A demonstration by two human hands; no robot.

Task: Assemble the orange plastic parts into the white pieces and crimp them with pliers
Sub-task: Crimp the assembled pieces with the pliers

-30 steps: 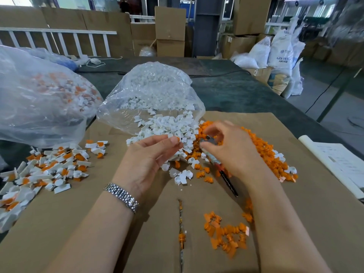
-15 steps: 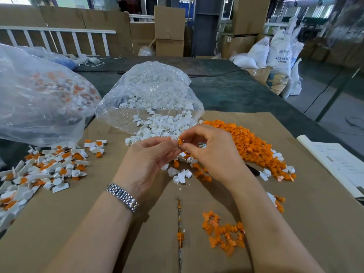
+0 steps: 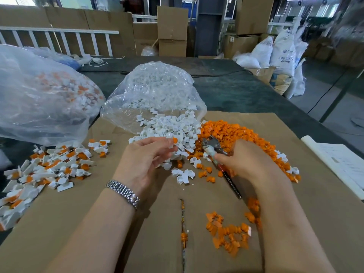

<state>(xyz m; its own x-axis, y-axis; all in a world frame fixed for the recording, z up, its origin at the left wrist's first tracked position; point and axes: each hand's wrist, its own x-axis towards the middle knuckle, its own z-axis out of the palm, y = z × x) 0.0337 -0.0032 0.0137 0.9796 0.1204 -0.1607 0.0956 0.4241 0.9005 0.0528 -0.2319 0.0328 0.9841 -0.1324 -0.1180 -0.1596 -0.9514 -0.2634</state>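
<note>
My left hand (image 3: pixel 146 160) pinches a white piece with an orange part (image 3: pixel 174 140) set in it, between thumb and fingertips. My right hand (image 3: pixel 249 161) grips the pliers (image 3: pixel 213 146) by their handles, metal jaws pointing up-left toward the held piece, a short gap apart. Loose white pieces (image 3: pixel 173 129) spill from a clear bag (image 3: pixel 153 91) just beyond my hands. A heap of orange parts (image 3: pixel 238 133) lies to the right of them. Assembled white-and-orange pieces (image 3: pixel 53 166) are piled at the left.
A big clear bag of assembled pieces (image 3: pixel 39 95) sits at the far left. A small cluster of orange parts (image 3: pixel 228 235) lies near my right forearm. Brown cardboard (image 3: pixel 98 223) covers the dark table (image 3: pixel 246 91). White paper (image 3: pixel 338 162) lies at the right edge.
My right hand left the piece held in my left hand, moved right and took up the pliers from the cardboard. My left hand stays put with the fitted piece.
</note>
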